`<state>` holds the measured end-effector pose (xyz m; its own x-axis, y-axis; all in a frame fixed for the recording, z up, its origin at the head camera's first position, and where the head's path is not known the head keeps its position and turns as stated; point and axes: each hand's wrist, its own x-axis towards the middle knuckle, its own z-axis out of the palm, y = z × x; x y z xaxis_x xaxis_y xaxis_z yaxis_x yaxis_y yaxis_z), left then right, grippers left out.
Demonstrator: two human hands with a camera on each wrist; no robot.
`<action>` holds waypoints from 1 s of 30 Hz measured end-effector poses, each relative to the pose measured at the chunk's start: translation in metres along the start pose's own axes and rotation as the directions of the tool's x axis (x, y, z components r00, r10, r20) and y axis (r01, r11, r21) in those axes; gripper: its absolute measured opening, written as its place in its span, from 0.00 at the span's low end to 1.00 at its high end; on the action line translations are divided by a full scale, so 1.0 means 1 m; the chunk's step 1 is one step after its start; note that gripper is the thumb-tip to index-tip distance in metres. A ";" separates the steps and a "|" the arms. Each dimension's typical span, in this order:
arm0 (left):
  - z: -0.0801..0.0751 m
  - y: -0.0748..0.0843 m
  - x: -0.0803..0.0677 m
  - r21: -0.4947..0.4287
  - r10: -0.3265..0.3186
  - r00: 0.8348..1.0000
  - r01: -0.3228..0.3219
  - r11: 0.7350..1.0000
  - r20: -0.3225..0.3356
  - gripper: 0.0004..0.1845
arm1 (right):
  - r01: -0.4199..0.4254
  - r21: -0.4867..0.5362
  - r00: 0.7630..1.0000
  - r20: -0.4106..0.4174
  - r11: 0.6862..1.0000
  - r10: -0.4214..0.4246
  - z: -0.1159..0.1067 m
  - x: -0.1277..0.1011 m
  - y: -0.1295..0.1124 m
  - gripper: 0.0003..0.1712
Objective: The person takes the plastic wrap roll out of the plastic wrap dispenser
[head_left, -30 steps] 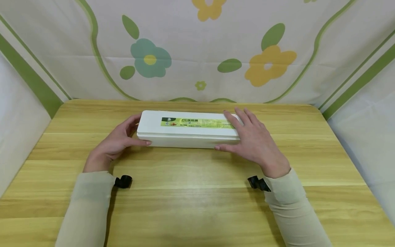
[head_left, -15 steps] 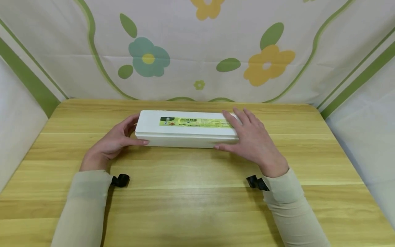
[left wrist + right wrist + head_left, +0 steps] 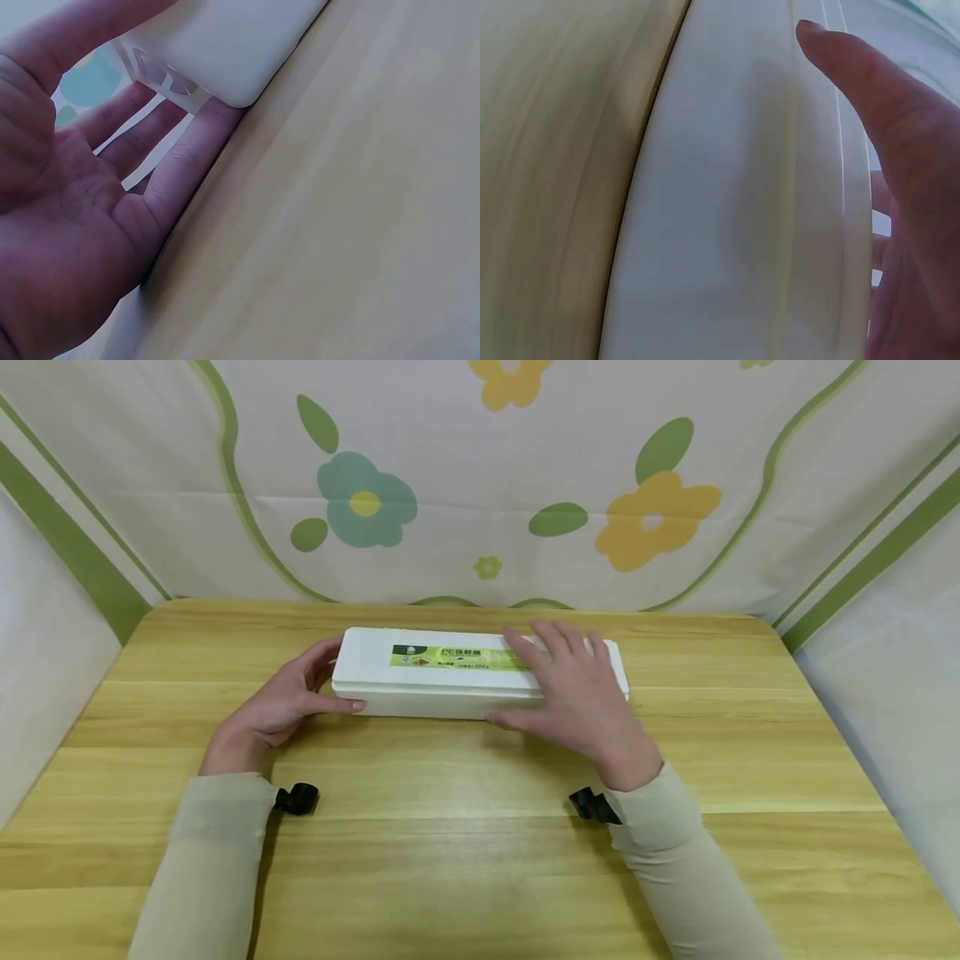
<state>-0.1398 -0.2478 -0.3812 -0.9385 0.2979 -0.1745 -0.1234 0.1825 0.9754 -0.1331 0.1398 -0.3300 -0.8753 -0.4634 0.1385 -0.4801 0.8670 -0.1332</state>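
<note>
A long white cling film box (image 3: 442,703) lies on the wooden table, with its lid down and a green and yellow label (image 3: 459,657) on top. My left hand (image 3: 281,702) holds its left end, thumb on the front face and fingers round behind. In the left wrist view, those fingers (image 3: 187,161) reach to the box's end, which has openings in it. Over the right half of the lid, my right hand (image 3: 573,693) is spread with fingers extended, covering part of the label. Its thumb (image 3: 877,82) lies along the front side; whether it touches cannot be told.
The wooden table (image 3: 450,860) spreads toward me and to both sides. Behind it hangs a white cloth (image 3: 480,460) printed with flowers and leaves. Black wrist mounts (image 3: 297,798) stick out from both sleeves.
My right hand has slid left along the box, so its right end now shows. The left hand and the box stay in place.
</note>
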 end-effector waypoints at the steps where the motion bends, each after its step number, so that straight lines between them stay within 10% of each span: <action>1: 0.000 0.000 0.000 0.000 -0.001 1.000 0.001 1.000 -0.002 0.53 | 0.002 -0.006 1.000 0.016 1.000 -0.002 0.001 0.003 -0.005 0.63; 17: 0.005 -0.003 0.000 0.005 -0.016 1.000 0.016 1.000 -0.005 0.54 | 0.001 -0.153 0.999 0.042 0.988 0.006 0.024 0.047 -0.076 0.65; 30: 0.007 -0.003 0.000 0.017 -0.014 1.000 0.015 1.000 -0.017 0.54 | -0.041 -0.222 0.999 0.012 0.974 0.045 0.028 0.051 -0.085 0.62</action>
<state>-0.1373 -0.2421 -0.3850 -0.9421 0.2789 -0.1861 -0.1318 0.2024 0.9704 -0.1387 0.0375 -0.3393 -0.8965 -0.4262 0.1209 -0.4187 0.9043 0.0829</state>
